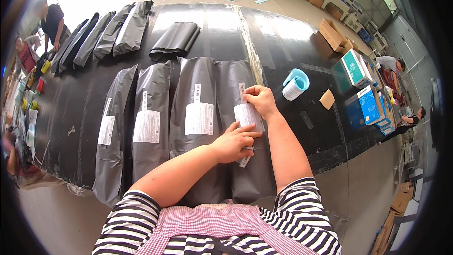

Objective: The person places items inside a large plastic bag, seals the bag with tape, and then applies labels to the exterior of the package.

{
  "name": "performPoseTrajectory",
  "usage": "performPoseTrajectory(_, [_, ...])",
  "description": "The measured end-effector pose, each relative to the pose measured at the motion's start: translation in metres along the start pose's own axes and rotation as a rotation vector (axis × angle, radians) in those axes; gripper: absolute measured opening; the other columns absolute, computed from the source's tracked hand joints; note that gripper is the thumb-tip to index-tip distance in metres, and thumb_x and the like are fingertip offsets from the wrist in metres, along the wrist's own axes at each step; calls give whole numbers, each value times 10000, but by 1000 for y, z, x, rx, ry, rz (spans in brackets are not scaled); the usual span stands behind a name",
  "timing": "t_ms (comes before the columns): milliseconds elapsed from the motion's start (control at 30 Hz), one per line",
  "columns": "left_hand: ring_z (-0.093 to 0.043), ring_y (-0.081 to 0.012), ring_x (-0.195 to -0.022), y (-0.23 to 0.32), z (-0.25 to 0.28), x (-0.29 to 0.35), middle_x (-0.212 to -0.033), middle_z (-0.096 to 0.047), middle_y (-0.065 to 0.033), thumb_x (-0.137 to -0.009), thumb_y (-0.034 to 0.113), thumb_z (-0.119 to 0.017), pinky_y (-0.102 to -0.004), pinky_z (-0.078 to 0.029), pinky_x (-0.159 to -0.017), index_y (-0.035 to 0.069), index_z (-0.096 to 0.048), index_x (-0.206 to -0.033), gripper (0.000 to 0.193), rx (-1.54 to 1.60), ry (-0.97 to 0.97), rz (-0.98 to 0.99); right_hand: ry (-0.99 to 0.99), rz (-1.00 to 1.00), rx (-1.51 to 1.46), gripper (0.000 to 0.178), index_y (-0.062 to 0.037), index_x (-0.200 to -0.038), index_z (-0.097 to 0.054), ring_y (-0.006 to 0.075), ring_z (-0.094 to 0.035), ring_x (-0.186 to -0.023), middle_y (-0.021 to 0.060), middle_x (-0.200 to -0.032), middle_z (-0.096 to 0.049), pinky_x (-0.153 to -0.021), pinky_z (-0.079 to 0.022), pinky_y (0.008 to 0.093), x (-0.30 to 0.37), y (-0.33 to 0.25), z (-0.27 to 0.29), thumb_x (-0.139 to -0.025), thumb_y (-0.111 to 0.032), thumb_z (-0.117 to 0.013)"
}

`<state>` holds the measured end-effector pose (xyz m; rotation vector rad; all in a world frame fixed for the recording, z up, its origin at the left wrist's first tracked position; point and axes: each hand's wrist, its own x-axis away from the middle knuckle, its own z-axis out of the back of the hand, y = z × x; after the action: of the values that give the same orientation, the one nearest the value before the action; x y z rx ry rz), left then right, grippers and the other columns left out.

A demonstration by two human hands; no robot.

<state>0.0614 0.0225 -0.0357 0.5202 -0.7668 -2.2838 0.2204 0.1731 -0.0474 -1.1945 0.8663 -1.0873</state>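
Four long grey plastic-wrapped packages lie side by side before me, each with a white label and a narrow barcode sticker. On the rightmost package (252,174), my right hand (261,101) pinches the edge of its barcode sticker (242,93), thumb and forefinger closed. Just below, my left hand (233,142) rests with fingers stretched across the lower part of the white label (245,114). A small white paper strip (244,162) shows between and below the left fingers; its middle is hidden by them. Left of it lie the other packages (196,148).
Folded grey plastic bags (174,40) lie beyond the packages. More grey packages (127,30) line the far left. A label roll (296,85), a tan pad (327,99) and boxes (370,106) sit on the black table (302,141) to the right. Other people stand around its sides.
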Motion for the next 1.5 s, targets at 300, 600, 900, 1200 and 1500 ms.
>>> performPoseTrajectory(300, [-261,-296,-1464,-1,2,0,-1491,-460,-32,-861,227,-699,-612,-150,-1164,80,-586,-810,192,4,3,-11,-5,157,202,148,-10,-916,-705,118,-652,-784,49,-840,-717,-746,-523,276,7,2,0,-807,-103,-743])
performPoseTrajectory(600, [-275,-259,-1463,-2,-2,1,-1481,-473,-18,-866,267,-695,-587,-163,-1177,73,-608,-806,221,-7,14,0,161,314,502,577,-38,-1132,-600,120,-547,-655,89,-1033,-573,-650,-503,267,-1,-25,-6,-628,-83,-876])
performPoseTrajectory(900, [-263,-268,-1466,-1,1,1,-1487,-458,-31,-817,192,-686,-583,-156,-1181,60,-639,-839,142,20,-10,40,266,205,611,607,-32,-1104,-605,268,-631,-951,123,-1012,-632,-838,-519,371,-59,-12,-16,-622,-231,-914])
performPoseTrajectory(1200, [-558,-83,-912,2,3,14,-1048,-667,-36,-884,118,-720,-263,-470,-825,25,-635,-915,129,805,430,299,-45,94,-306,222,-38,-1035,-623,66,-568,-804,10,-877,-630,-726,-468,230,130,-52,7,-899,-183,-720])
performPoseTrajectory(1500, [-558,-71,-802,57,18,71,-848,-645,-5,-878,129,-730,-265,-474,-729,36,-632,-914,139,827,531,422,22,-42,-318,125,-22,-960,-606,87,-626,-786,17,-847,-647,-730,-531,239,223,-57,-51,-869,46,-659])
